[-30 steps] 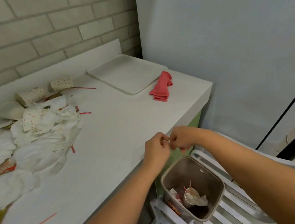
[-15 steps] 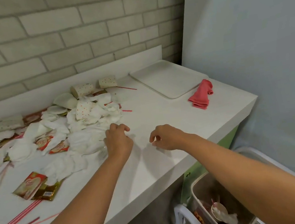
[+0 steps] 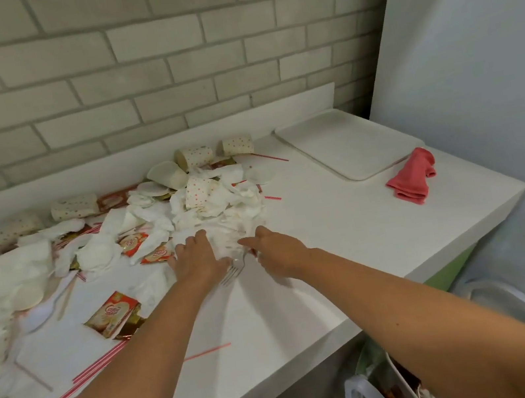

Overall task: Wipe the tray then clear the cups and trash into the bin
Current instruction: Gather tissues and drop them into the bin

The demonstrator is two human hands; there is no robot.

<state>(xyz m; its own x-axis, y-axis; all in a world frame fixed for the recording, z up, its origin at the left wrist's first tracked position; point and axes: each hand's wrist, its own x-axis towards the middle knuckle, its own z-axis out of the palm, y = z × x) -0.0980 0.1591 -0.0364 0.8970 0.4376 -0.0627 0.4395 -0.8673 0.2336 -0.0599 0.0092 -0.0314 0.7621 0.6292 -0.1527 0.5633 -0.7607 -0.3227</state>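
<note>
Now left hand (image 3: 198, 260) flat on napkin pile (image 3: 238, 209), right hand (image 3: 278, 250) grip unclear; 1 tray (image 3: 349, 146), 1 cloth (image 3: 412, 179).

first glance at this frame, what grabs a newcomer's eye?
A heap of crumpled napkins and dotted paper cups sprawls across the left and middle of the counter, with the left hand and right hand at its near edge. Next comes the red cloth beside the white tray in the far right corner.
</note>
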